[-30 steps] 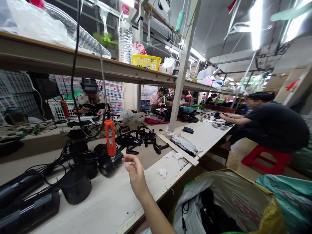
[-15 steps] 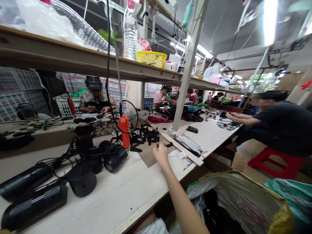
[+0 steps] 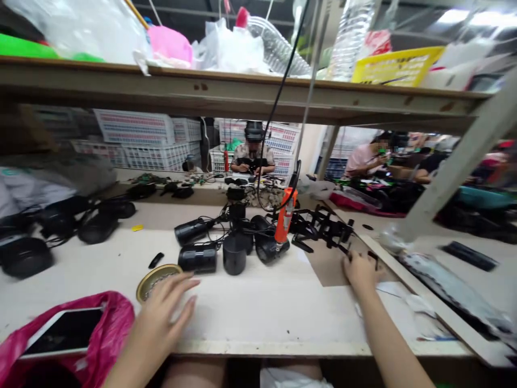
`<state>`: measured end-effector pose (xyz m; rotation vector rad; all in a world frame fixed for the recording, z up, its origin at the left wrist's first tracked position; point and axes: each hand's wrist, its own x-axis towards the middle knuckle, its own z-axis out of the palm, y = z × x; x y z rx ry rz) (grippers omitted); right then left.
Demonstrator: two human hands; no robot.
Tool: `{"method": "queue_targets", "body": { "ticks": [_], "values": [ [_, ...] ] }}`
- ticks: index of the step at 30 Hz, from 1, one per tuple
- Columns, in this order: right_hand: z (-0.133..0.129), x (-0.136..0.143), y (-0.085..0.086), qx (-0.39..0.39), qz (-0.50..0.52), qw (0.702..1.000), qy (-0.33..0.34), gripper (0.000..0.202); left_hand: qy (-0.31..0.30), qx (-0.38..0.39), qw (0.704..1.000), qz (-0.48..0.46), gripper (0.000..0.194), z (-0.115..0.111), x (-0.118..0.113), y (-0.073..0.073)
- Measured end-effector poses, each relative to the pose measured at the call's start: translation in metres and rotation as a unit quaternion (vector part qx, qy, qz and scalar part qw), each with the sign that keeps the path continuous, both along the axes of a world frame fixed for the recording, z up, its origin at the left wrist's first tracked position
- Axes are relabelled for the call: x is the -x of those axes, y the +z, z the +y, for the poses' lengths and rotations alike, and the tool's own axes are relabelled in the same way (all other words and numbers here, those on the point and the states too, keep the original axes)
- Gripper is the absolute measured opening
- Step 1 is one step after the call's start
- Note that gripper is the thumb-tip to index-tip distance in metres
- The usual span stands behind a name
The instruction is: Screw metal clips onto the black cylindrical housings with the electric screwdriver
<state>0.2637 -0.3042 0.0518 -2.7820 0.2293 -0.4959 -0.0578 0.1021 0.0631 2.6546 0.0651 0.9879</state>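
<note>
My left hand is over the table's front left part, fingers apart and holding nothing, beside a round brass-coloured dish of small metal pieces that it partly covers. At the right, my right hand reaches to the edge of a brown cardboard sheet, by a pile of black brackets. Its fingertips are at a small black part and blurred, so its hold is unclear. An orange electric screwdriver hangs upright between the brackets and several black cylindrical housings with cables.
A pink bag with a white-framed tablet lies at the front left. A shelf crosses above the table. A wooden strip borders the right side. A person sits opposite, beyond the housings.
The view has swung left. My left hand has come into view by the dish. My right hand remains near the brackets and cardboard.
</note>
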Motion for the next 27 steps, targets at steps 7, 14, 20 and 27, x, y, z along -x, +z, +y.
{"method": "queue_targets", "body": {
  "ticks": [7,14,20,27],
  "values": [
    [-0.010,-0.010,-0.005,-0.100,-0.148,0.984,-0.016,0.031,0.066,-0.094,0.970,0.216,0.078,0.020,-0.097,0.029],
    [-0.019,-0.018,-0.013,-0.161,-0.213,0.962,-0.047,0.026,-0.017,0.016,0.981,0.191,0.065,0.050,-0.106,0.070],
    [-0.023,-0.023,-0.016,-0.169,-0.224,0.959,-0.046,0.029,-0.032,0.251,0.968,-0.006,0.061,0.053,-0.096,0.088],
    [-0.020,-0.023,-0.022,-0.146,-0.229,0.962,-0.009,0.032,-0.106,0.480,0.846,-0.209,0.062,0.033,-0.109,0.106]
  ]
}}
